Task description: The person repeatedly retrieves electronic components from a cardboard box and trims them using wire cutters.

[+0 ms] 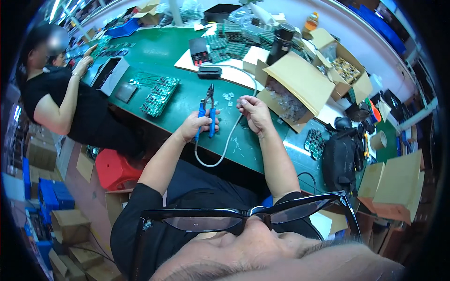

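**Blue-handled pliers (212, 113) in your left hand (192, 126), above the green counter (185, 100)**

Nearest you, a pale cable (208, 166) droops in a loop at the counter's near edge, then climbs past your right hand (256, 114). The pliers have dark metal jaws, a narrow nose pointing away from you, and two bright blue handles standing apart. Your left hand is wrapped around those handles, its forearm angling in from the lower left. Your right hand is raised across from it, fingers curled and tips drawn together (whether they pinch anything is too small to tell).

Just beyond the gap between your hands, a few small clear pieces (228, 97) lie scattered on the counter. Farther off are a stack of green circuit boards (160, 96) to the left, a dark oblong device (209, 72) ahead, and an open carton (300, 75) of clear pieces to the right. At the far left, a co-worker (47, 105) in a black top raises a hand.
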Tool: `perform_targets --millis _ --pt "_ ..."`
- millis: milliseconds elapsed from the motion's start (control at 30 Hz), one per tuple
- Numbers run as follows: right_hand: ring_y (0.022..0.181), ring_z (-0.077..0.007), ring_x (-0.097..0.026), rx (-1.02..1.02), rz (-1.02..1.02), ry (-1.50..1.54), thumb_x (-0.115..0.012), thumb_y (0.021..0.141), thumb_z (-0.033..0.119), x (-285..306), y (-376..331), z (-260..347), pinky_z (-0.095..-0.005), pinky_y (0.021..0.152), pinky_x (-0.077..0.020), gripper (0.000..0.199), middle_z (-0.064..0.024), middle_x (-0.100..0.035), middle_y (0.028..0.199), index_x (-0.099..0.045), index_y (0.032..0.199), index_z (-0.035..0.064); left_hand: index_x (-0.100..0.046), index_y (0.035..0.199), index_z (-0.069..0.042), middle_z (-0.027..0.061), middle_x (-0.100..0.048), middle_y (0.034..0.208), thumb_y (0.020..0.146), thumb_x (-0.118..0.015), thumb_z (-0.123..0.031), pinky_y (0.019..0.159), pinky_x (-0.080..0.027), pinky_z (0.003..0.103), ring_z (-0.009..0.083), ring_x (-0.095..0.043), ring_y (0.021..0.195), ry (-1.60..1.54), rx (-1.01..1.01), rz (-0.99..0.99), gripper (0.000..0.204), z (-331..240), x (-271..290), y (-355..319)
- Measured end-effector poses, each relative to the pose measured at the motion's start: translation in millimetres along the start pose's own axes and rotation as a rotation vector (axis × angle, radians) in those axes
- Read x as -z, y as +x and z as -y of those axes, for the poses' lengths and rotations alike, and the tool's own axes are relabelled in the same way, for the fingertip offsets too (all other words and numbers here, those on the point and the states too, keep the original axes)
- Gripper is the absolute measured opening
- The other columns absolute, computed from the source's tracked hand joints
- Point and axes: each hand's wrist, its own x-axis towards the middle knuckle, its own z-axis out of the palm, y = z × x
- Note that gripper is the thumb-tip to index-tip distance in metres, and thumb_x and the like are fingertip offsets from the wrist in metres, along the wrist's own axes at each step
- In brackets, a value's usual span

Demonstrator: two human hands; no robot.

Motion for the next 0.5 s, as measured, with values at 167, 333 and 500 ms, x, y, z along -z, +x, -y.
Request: perform_targets --millis 167,333,500 --pt "0.092 -0.0161 -0.071 -0.03 0.056 0.1 -0.075 0.1 0.009 3 2 4 -0.0265 0.081 -0.0575 0.018 -0.0067 -0.074 0.102 -0.071 0.115 0.0004 -0.066 0.132 0.005 0.0085 -0.072 0.096 0.088 -0.068 -0.019 0.085 -0.055 0.036 0.0211 -0.071 0.089 0.496 -0.026 -0.08 0.05 -22 -30 -1" --pt "0.092 -0.0166 -0.072 -0.037 0.051 0.15 -0.075 0.1 0.01 9 -2 9 -0.0274 0.082 -0.0602 0.015 -0.0061 -0.074 0.101 -0.07 0.111 0.002 -0.067 0.123 0.002 0.0153 -0.067 0.085 0.084 -0.07 -0.026 0.078 -0.053 0.04 0.0284 -0.066 0.081 1.096 -0.043 -0.17 0.048 -46 -53 -6" --pt "0.093 -0.0151 -0.074 0.007 0.096 0.227 -0.071 0.102 0.005 4 -3 12 -0.0263 0.085 -0.0637 0.011 -0.0071 -0.073 0.101 -0.07 0.112 0.001 -0.066 0.126 0.001 0.0224 -0.069 0.09 0.083 -0.069 -0.028 0.084 -0.054 0.046 0.0411 -0.067 0.086 1.179 -0.093 -0.2 0.052 -53 -65 -11"
